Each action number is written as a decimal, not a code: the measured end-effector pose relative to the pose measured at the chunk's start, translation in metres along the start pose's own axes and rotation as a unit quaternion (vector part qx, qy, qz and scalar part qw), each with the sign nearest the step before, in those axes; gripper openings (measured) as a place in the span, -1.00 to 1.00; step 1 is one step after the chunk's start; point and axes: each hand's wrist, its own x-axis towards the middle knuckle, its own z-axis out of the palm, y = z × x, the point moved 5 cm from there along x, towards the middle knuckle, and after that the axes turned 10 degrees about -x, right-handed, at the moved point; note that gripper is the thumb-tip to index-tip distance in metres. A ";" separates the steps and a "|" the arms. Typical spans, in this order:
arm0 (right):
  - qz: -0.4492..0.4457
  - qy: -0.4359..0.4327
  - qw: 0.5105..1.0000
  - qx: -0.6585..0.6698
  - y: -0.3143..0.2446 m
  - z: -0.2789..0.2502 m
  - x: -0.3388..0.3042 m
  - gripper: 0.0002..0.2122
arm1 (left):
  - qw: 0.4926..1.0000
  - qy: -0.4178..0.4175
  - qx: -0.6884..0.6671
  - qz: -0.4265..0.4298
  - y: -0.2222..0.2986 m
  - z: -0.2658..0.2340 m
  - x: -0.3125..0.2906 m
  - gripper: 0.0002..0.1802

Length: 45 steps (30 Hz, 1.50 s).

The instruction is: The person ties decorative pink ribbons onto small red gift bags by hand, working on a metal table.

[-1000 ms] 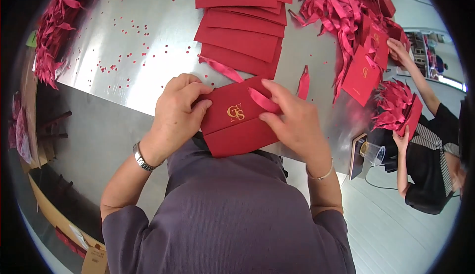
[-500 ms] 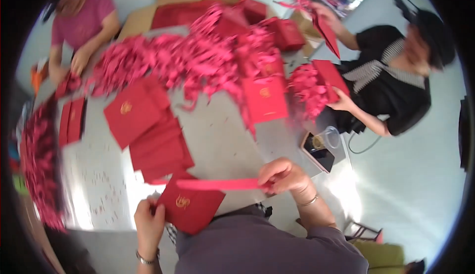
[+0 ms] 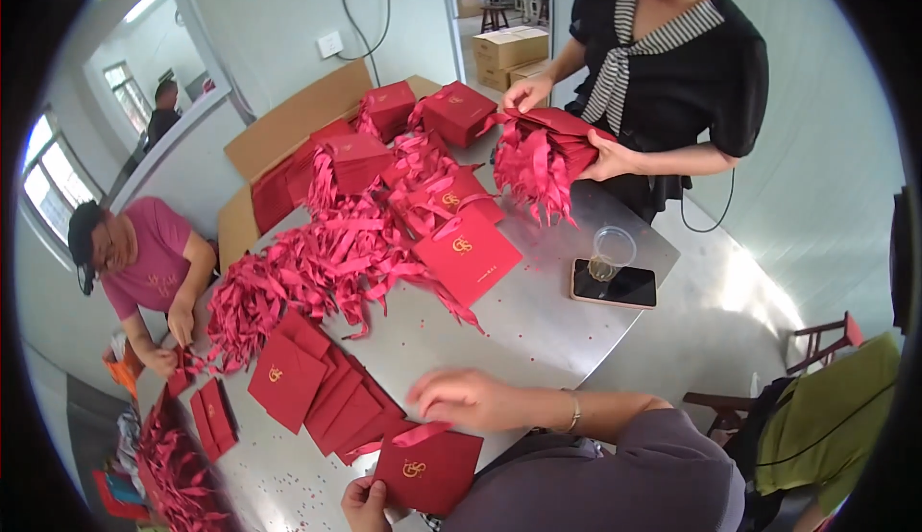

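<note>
My left hand (image 3: pixel 365 505) pinches the lower left edge of a flat red paper bag (image 3: pixel 447 479) with a gold emblem. A pink-red ribbon (image 3: pixel 423 433) lies near the bag's top edge, its short visible length slanting. My right hand (image 3: pixel 461 399) hovers just above that ribbon, its fingers bent and smeared by motion; whether they grip anything is unclear. Beyond the bag, several similar red bags (image 3: pixel 336 398) lie fanned out in an overlapping pile on the metal table (image 3: pixel 538 359).
A big heap of ribbons (image 3: pixel 317 273) and stacked red bags (image 3: pixel 461 114) cover the far side. A phone (image 3: pixel 615 284) and a clear plastic cup (image 3: pixel 613 249) sit at the right edge. Two co-workers handle bags, one far left, one far right. More ribbons (image 3: pixel 178 465) hang at the left.
My view has swung, shifting the whole scene. My right hand, which held the ribbon stretched out to the right, is now nearer the bag's top. The far-right co-worker's hands have come together on a bundle of bags.
</note>
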 end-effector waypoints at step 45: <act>-0.109 -0.147 0.956 -0.231 0.045 0.102 -0.064 -0.89 | 0.879 0.144 0.355 0.283 -0.002 0.046 -0.001 -0.84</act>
